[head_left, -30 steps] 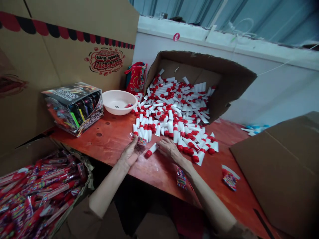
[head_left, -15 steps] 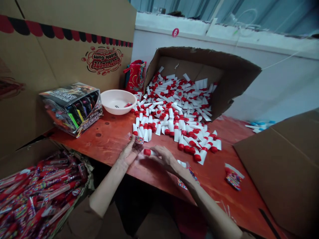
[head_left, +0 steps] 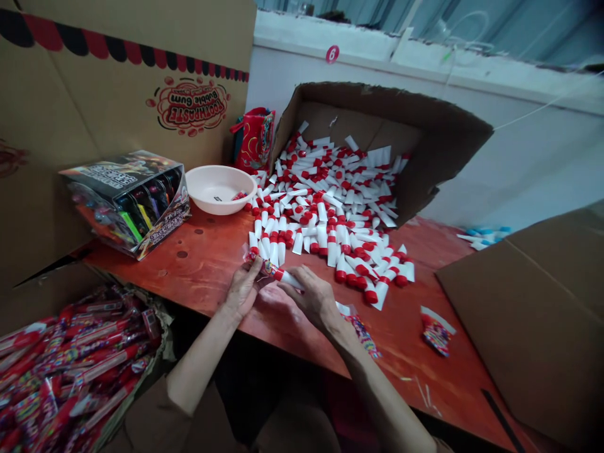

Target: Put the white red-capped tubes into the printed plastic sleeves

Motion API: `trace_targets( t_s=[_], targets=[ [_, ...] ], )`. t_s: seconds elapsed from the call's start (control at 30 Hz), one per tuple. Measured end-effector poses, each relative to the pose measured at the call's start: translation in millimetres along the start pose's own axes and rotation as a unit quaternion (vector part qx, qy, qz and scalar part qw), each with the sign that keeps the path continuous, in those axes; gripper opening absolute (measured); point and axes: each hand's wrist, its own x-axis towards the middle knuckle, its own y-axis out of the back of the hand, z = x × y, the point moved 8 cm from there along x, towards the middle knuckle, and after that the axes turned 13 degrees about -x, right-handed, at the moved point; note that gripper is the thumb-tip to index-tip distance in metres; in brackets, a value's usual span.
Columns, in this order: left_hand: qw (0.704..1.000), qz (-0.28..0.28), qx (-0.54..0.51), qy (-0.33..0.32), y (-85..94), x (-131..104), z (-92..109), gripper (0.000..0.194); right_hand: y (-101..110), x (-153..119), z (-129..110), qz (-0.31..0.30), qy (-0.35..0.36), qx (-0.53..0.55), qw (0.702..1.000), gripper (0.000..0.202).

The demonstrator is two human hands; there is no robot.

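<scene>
Between finger and thumb, my left hand grips a small colourful plastic wrapper over the table's front edge. My right hand is closed on a white tube with a red cap. The capped end points left and meets the wrapper's right end; how far it sits inside cannot be made out. Just beyond both hands lies a heap of white red-capped tubes, spilling from a tipped cardboard box. More printed wrappers lie under my right forearm.
A pale bowl and a display box stand at the left of the red table. Below left, a carton holds many filled packs. A wrapper and a large carton are at right.
The tube in my right hand has moved left and up to meet the wrapper. My left hand still holds the wrapper, now angled toward the tube. The camera view has shifted slightly.
</scene>
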Motion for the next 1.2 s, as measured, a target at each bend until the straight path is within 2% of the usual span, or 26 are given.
trace_targets(
  t_s=[0.1, 0.2, 0.3, 0.37, 0.43, 0.5, 0.63, 0.77, 0.87, 1.0, 1.2],
  targets=[
    [0.999, -0.015, 0.032, -0.016, -7.9, -5, -4, 0.045, -2, -1, -2, 0.017, -0.021, 0.011, 1.000, 0.028],
    [0.997, -0.017, 0.066, -0.022, -15.0, -11, -12, 0.044, -7, 2, 2, 0.019, -0.092, 0.101, 0.990, 0.029],
    [0.994, -0.024, 0.096, -0.043, -22.3, -15, -13, 0.042, -18, -1, 8, -0.019, -0.180, 0.257, 0.949, 0.036],
    [0.992, -0.019, 0.111, -0.059, -23.4, -17, -10, 0.040, -21, -11, 6, -0.038, -0.194, 0.310, 0.930, 0.038],
    [0.991, -0.013, 0.119, -0.062, -21.4, -20, -11, 0.039, -18, -24, 6, -0.022, -0.196, 0.285, 0.938, 0.036],
    [0.991, -0.020, 0.124, -0.039, -18.9, -25, -20, 0.038, -15, -40, 8, 0.001, -0.207, 0.247, 0.947, 0.035],
    [0.990, -0.049, 0.127, 0.043, -17.6, -39, -47, 0.037, -27, -59, 17, -0.004, -0.247, 0.310, 0.918, 0.045],
    [0.996, -0.063, 0.056, 0.016, -28.8, -45, -39, 0.040, -30, -68, 16, -0.043, -0.248, 0.360, 0.898, 0.044],
    [0.994, -0.090, 0.032, 0.052, -39.9, -52, -42, 0.040, -23, -73, 7, -0.060, -0.201, 0.368, 0.906, 0.039],
    [0.991, -0.105, 0.036, 0.071, -43.4, -64, -51, 0.037, -16, -78, 7, -0.021, -0.187, 0.334, 0.923, 0.046],
    [0.990, -0.109, 0.048, 0.072, -42.7, -69, -55, 0.035, -19, -80, 17, 0.019, -0.210, 0.304, 0.929, 0.047]
  ],
)
